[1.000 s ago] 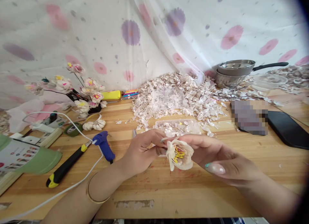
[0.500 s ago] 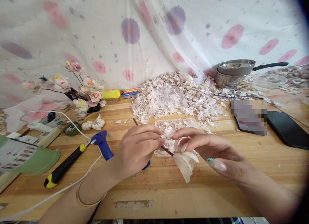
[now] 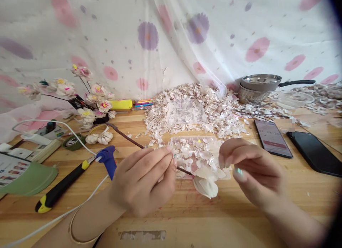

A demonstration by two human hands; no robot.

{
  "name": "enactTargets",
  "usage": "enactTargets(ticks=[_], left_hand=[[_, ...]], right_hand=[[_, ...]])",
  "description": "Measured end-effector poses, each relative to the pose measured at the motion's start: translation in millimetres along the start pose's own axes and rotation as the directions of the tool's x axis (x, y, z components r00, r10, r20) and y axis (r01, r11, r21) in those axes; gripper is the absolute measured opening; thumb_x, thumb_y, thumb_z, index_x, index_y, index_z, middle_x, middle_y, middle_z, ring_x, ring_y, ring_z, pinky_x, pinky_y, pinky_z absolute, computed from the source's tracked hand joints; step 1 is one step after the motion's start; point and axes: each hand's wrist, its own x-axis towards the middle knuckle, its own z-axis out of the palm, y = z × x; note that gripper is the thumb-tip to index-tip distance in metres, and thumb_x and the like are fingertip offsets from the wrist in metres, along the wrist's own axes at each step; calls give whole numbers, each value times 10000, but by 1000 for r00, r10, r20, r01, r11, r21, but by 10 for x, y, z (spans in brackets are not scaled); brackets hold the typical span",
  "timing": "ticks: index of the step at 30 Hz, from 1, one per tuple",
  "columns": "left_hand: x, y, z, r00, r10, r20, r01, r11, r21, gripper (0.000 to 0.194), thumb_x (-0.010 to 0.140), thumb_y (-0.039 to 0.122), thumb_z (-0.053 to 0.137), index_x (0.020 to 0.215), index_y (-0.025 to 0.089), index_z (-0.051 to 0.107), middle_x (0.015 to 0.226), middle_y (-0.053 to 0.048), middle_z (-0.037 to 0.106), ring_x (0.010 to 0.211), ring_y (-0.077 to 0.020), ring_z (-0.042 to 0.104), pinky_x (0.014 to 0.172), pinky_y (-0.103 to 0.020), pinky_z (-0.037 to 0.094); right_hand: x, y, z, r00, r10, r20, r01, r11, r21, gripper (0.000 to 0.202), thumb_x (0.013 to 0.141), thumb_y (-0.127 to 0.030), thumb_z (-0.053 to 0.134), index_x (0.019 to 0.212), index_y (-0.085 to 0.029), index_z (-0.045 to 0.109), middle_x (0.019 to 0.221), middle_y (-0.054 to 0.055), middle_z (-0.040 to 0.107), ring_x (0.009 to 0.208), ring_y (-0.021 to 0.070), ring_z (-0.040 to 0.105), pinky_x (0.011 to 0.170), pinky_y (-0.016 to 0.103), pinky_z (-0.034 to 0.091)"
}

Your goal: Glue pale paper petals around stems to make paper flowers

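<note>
My left hand [image 3: 149,176] is closed around a dark brown twig [image 3: 125,135], pinching it between thumb and fingertips. The twig slants down to the right and carries a whitish flower [image 3: 205,182] of thin, overlapping petals at its lower end. My right hand [image 3: 251,169] hovers just right of the flower, apart from it, with curled fingers and a gap at the thumb; nothing shows in it. Behind the flower lies a clear compartment box [image 3: 227,173] with loose pale petals [image 3: 204,155] in it.
A petal heap [image 3: 157,123] spreads at the back around another clear box [image 3: 184,110]. Left are a blue glue gun [image 3: 107,160], a black-yellow cutter [image 3: 64,184], green tape [image 3: 72,143] and finished flowers [image 3: 104,105]. Right are two phones [image 3: 274,139] and stacked pans [image 3: 260,86].
My right hand has let go of the flower and drawn away to the right. My left hand has moved slightly left and down, and more of the twig shows beyond it.
</note>
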Motion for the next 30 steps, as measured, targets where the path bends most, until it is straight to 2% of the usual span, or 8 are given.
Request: enactTargets(ticks=[1,4,8,11,16,20,25,30], left_hand=[[-9,-2,6,1000,6,-1,-6,1000,21,140,851,68,644,753,165,670,823,-36,785,807,-178,726,700,-299,611],[-21,-7,50,999,-24,-21,25,999,45,173,870,93,625,736,199,657,783,-15,781,761,-181,731,640,-301,610],[-12,-9,125,992,-121,-33,122,992,32,176,885,113,595,768,235,643,745,-7,773,716,-204,736,562,-328,615],[-6,-2,152,993,-115,-29,116,993,37,159,871,93,605,775,212,647,730,-29,772,694,-219,738,551,-340,625],[-7,22,159,997,-77,11,76,995,58,167,869,77,602,789,213,657,757,-23,768,722,-206,734,583,-322,621],[6,19,165,999,-37,20,36,999,41,153,877,74,589,807,193,656,762,-39,769,721,-211,733,561,-316,613],[-2,8,178,997,-74,-10,74,997,9,140,873,81,601,808,196,648,741,-32,770,710,-213,736,580,-330,625],[-85,60,205,993,-111,31,112,993,-41,156,860,67,606,881,202,680,834,-49,771,814,-234,735,669,-357,623]], right_hand=[[-2,5,-1,997,71,-4,-70,997,35,103,926,-283,591,892,-266,686,730,33,606,710,189,555,664,334,457],[2,16,-4,948,308,79,-316,938,141,402,998,-362,460,684,-210,660,562,21,584,530,136,524,509,277,391],[31,-25,38,826,497,266,-552,808,204,424,910,-522,563,708,-169,685,595,52,661,470,121,554,376,216,317],[55,-79,100,769,561,307,-629,750,206,364,858,-511,640,712,-178,653,578,28,641,431,92,513,363,195,300],[76,-99,169,725,646,237,-686,708,167,379,791,-493,721,648,-185,552,476,-37,513,377,57,384,366,187,277],[73,-91,174,689,676,260,-721,675,154,405,857,-538,629,685,-178,562,484,-34,517,371,54,378,369,187,287],[78,-101,158,724,645,245,-686,713,148,410,868,-529,620,667,-178,554,482,-29,521,381,55,384,373,186,269],[65,-84,184,784,613,97,-619,785,39,401,772,-544,719,668,-192,559,490,-32,494,425,79,392,398,213,260]])
